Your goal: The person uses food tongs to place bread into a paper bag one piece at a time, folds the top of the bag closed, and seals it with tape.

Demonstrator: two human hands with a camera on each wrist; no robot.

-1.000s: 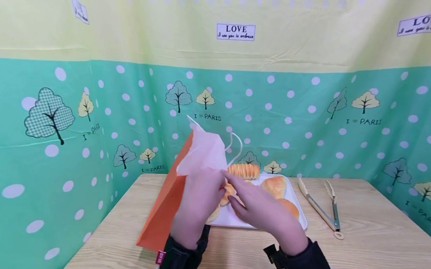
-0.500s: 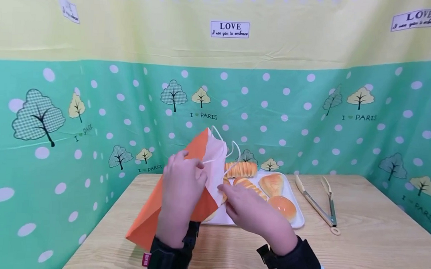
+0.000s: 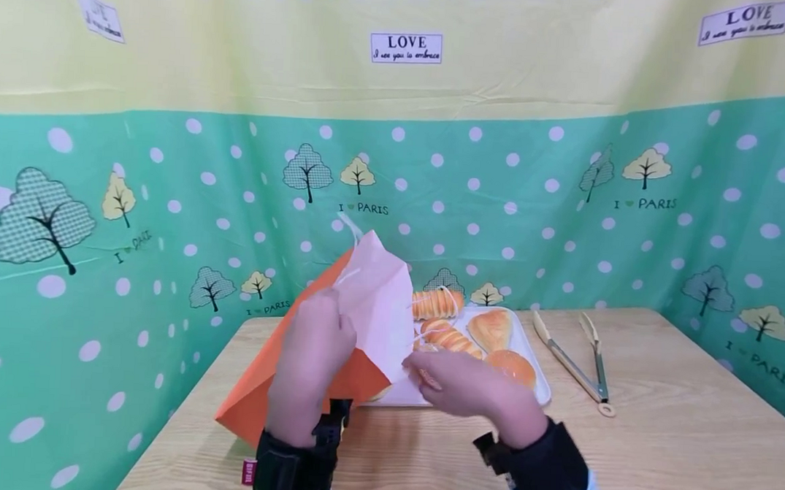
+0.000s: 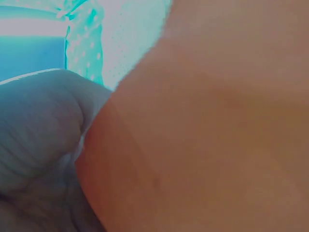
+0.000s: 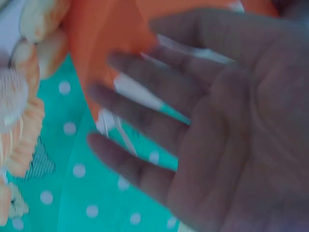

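An orange paper bag [image 3: 261, 382] with a pale lining and white cord handles leans over the table, its mouth facing up and right. My left hand [image 3: 312, 344] grips the near edge of its mouth with curled fingers. In the left wrist view the bag [image 4: 207, 125] fills most of the picture and part of the left hand [image 4: 43, 125] shows beside it. My right hand [image 3: 462, 383] is at the right side of the mouth. In the right wrist view the right hand [image 5: 207, 106] has its fingers spread and fairly straight, with the bag behind them.
Right of the bag lies a white tray [image 3: 540, 387] with several breads, among them a round bun [image 3: 515, 366], a triangular bread [image 3: 490, 330] and a ridged roll [image 3: 437, 304]. Metal tongs [image 3: 574, 370] with beige tips lie spread on the wooden table [image 3: 674, 433]. A green curtain [image 3: 475, 161] hangs behind.
The bag's mouth has spread wider and the bag has tilted more. My left hand has shifted from inside the mouth to its near edge; my right hand has stayed by the right side.
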